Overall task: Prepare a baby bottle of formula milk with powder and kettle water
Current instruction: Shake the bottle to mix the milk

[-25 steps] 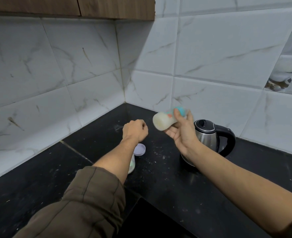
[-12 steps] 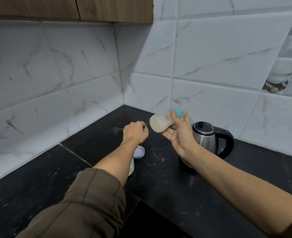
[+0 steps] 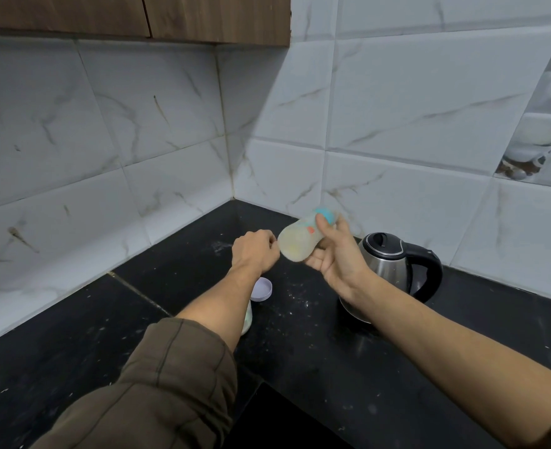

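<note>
Bottle [image 3: 296, 243]: milky, tilted sideways in the air above the black surface [image 3: 300, 351].
Right hand [image 3: 335, 257]: grips the bottle, in front of the kettle [image 3: 387, 264].
Left hand [image 3: 256, 251]: fingers curled, nothing seen inside, just beside the bottle's base.

A glossy black stone countertop [image 3: 73, 335] fills the lower view, and a pale grout seam [image 3: 138, 291] crosses its left part. Above it, white marble-veined wall tiles [image 3: 413, 102] meet in a corner. Higher above the countertop hangs a brown wooden cabinet [image 3: 202, 17]. Far right above the countertop sits a decorative picture tile [image 3: 539, 134].
</note>
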